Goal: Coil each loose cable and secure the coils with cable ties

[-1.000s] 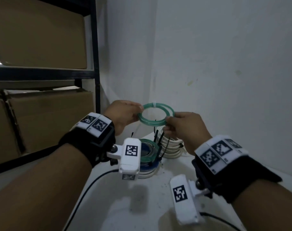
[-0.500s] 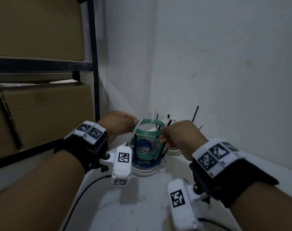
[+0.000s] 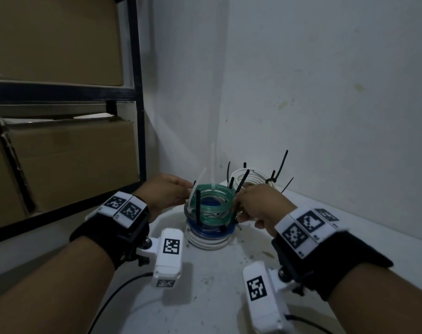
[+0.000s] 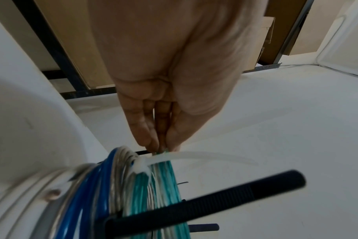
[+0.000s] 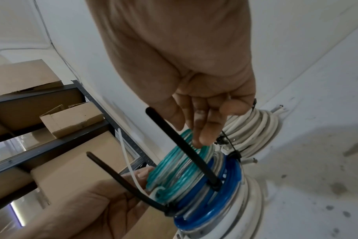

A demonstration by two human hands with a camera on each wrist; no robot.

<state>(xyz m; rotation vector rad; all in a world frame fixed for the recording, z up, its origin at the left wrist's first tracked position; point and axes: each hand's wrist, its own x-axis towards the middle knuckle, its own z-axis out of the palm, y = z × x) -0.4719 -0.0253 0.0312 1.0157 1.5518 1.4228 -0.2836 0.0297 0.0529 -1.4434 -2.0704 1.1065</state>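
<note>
A green coil [image 3: 211, 201] bound by a white cable tie [image 3: 201, 178] lies on top of a stack, over a blue coil [image 3: 210, 231] and a white coil [image 3: 205, 243]. My left hand [image 3: 181, 190] pinches the green coil's left rim beside the white tie [image 4: 194, 155]; in the left wrist view the fingertips [image 4: 153, 142] close on the green coil [image 4: 164, 186]. My right hand [image 3: 239, 201] holds the opposite rim, its fingertips [image 5: 200, 137] on the green coil [image 5: 174, 171]. Black tie tails [image 5: 180, 145] stick up from the stack.
A second white coil [image 3: 253, 177] with black ties stands behind the stack in the wall corner. A black metal shelf [image 3: 140, 116] with cardboard boxes [image 3: 67, 165] is at the left. The white table [image 3: 217, 285] carries a thin black wire [image 3: 113, 295].
Both hands have brought the green coil down from mid-air onto the top of the stack of coils. The view has dipped with them.
</note>
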